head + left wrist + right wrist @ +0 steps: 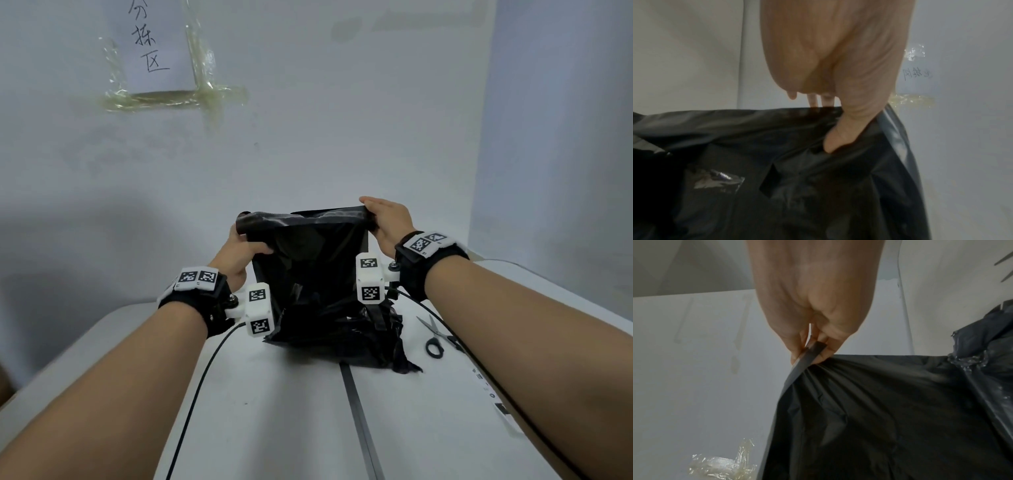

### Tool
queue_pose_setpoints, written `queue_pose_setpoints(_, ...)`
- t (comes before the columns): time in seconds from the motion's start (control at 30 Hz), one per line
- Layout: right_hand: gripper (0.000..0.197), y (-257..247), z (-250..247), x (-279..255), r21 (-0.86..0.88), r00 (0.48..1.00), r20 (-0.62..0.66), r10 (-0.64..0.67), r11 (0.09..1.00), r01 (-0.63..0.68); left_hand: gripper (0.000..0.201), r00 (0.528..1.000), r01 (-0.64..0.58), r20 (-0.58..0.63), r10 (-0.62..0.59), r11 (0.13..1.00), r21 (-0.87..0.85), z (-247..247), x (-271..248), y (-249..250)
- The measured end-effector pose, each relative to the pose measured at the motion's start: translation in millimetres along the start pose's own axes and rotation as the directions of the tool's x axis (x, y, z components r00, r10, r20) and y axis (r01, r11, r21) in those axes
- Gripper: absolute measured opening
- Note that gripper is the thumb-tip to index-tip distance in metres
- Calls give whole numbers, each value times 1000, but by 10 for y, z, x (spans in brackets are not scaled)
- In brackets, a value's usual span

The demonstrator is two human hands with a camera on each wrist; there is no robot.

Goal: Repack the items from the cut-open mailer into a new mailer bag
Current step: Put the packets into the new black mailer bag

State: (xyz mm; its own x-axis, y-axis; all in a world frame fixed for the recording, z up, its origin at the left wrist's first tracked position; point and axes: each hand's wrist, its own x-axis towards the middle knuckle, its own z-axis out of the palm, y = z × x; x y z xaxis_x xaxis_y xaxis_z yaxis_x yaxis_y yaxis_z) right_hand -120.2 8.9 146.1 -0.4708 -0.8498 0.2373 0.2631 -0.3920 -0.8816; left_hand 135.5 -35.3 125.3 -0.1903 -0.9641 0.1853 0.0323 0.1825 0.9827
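I hold the black bag (308, 253) upright above the desk (291, 411): my left hand (239, 253) and right hand (387, 222) each pinch a top corner. Crumpled black plastic (342, 339) lies beneath, scissors (435, 339) right of it. The bag's contents are too dark to make out.

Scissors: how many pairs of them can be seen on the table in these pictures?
1. The scissors lie on the white table, beside the crumpled black plastic, under the right forearm. More could be hidden under the plastic or the arms.
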Motion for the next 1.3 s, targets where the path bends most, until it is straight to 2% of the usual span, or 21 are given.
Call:
queue_pose_setpoints(0.07,17,-13,10,-45,-6,1000,20,2,1000,-2,37,998,26,64,-27,1000,14,78,2,-16)
queue_pose_setpoints(0.13,19,13,-29,-85,-12,999,11,34,999,-34,41,999,34,-10,-34,999,1,101,74,-80)
queue_pose_setpoints(0.2,27,106,-155,-133,-102,986,-24,164,981,-166,44,997,29,-66,-33,998,-61,114,132,-127)
queue_pose_setpoints(0.27,33,247,-352,-227,-399,945,-76,318,859,-321,43,996,31,-86,-39,995,-98,173,80,-82)
queue_pose_setpoints(0.33,25,397,-503,-329,-622,904,-88,419,686,-379,39,993,28,-108,-41,992,-122,198,88,-70)
queue_pose_setpoints(0.37,18,444,-535,-400,-653,871,-95,481,630,-420,39,993,27,-112,-41,992,-123,207,85,-60)
queue_pose_setpoints(0.43,20,555,-559,-496,-666,794,-95,601,554,-499,44,993,36,-109,-50,991,-125,207,94,-53)
queue_pose_setpoints(0.5,15,643,-552,-545,-677,754,-75,652,522,-519,45,993,53,-96,-68,987,-152,206,91,-64)
queue_pose_setpoints(0.6,17,757,-566,-450,-774,812,-88,577,474,-420,38,991,36,-118,-62,977,-211,195,69,-71)
queue_pose_setpoints(0.67,17,779,-595,-375,-824,857,-96,506,443,-354,38,981,13,-185,-58,971,-237,166,58,-80)
queue_pose_setpoints(0.77,21,751,-706,-317,-920,932,-177,317,281,-271,41,948,-15,-311,-70,965,-261,99,46,-77)
queue_pose_setpoints(0.83,27,673,-831,-318,-928,942,-265,206,212,-307,41,935,-15,-344,-87,959,-283,47,74,-84)
queue_pose_setpoints(0.9,24,632,-966,-275,-890,923,-351,158,250,-381,37,941,-19,-330,-79,958,-285,21,101,-95)
queue_pose_setpoints(0.97,28,622,-1095,-185,-841,907,-401,126,342,-419,34,953,-12,-293,-75,959,-284,24,105,-103)
queue_pose_setpoints(1.03,35,639,-1116,-126,-759,904,-420,87,512,-402,31,959,2,-272,-82,960,-281,26,116,-103)
queue_pose_setpoints(1.1,33,666,-1062,-70,-640,886,-465,-2,692,-334,34,965,12,-248,-88,956,-293,18,152,-110)
queue_pose_setpoints(1.13,33,691,-1028,-26,-590,878,-478,-21,748,-303,35,968,16,-235,-89,955,-296,16,162,-107)
queue_pose_setpoints(1.17,39,761,-1027,70,-563,885,-465,-20,779,-278,35,970,19,-224,-90,954,-300,18,161,-97)
queue_pose_setpoints(1.23,71,883,-1005,187,-581,917,-396,41,762,-285,34,976,32,-195,-95,952,-305,31,167,-77)
queue_pose_setpoints(1.27,80,874,-958,144,-607,924,-373,79,733,-308,36,981,41,-168,-96,951,-306,43,169,-73)
queue_pose_setpoints(1.3,80,785,-841,5,-624,921,-380,86,711,-324,37,985,51,-142,-99,950,-308,54,169,-69)
